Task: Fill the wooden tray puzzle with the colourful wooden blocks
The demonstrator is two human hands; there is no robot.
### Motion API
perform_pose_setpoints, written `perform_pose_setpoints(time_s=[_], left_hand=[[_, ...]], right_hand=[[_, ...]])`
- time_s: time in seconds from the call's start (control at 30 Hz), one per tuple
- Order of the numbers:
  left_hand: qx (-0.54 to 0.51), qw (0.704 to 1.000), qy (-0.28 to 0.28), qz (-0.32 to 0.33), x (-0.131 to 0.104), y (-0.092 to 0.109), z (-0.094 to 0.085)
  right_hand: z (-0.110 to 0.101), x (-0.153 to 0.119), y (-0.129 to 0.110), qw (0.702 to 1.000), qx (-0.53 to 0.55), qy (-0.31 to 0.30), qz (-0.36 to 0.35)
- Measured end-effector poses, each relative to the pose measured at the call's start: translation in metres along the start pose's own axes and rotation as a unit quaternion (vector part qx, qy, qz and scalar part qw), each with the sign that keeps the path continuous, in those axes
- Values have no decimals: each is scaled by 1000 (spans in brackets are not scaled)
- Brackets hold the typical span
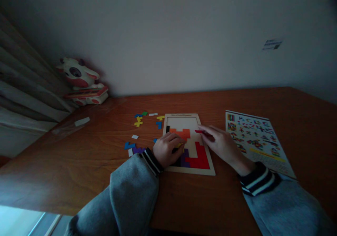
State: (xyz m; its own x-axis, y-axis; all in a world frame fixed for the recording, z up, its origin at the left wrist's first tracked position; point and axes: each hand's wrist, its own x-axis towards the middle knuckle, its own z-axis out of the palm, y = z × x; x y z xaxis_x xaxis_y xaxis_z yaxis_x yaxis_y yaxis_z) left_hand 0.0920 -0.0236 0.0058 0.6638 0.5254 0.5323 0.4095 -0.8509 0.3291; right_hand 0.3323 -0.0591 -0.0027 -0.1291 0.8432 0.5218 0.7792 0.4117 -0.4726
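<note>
A wooden puzzle board (212, 169) with a pale frame lies flat on the table. Inside it, a red piece (202, 159) fills the near right corner, beside a purple piece (185, 155), and an orange piece (186, 133) sits further up. My right hand (219, 143) pinches a small red puzzle piece (198, 131) above the board's right side. Over the left part of the board, my left hand (168, 148) has its fingers curled. Some yellow shows by its fingertips; whether the fingers grip it, I cannot tell. The hand hides the pieces beneath it.
Several loose puzzle pieces, among them a yellow one (138, 124) and a blue one (129, 145), lie left of the board. A printed sheet (263, 141) lies at the right, partly under my right forearm. A toy cow with keyboard (86, 83) stands at the back left.
</note>
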Motion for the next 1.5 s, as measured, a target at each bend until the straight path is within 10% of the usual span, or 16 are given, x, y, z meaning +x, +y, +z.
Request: perform_pose_setpoints(time_s=[1.5], left_hand=[[-2,1000,-6,5,-4,-6,4]], right_hand=[[-10,-4,-1,987,-31,-130,-85]])
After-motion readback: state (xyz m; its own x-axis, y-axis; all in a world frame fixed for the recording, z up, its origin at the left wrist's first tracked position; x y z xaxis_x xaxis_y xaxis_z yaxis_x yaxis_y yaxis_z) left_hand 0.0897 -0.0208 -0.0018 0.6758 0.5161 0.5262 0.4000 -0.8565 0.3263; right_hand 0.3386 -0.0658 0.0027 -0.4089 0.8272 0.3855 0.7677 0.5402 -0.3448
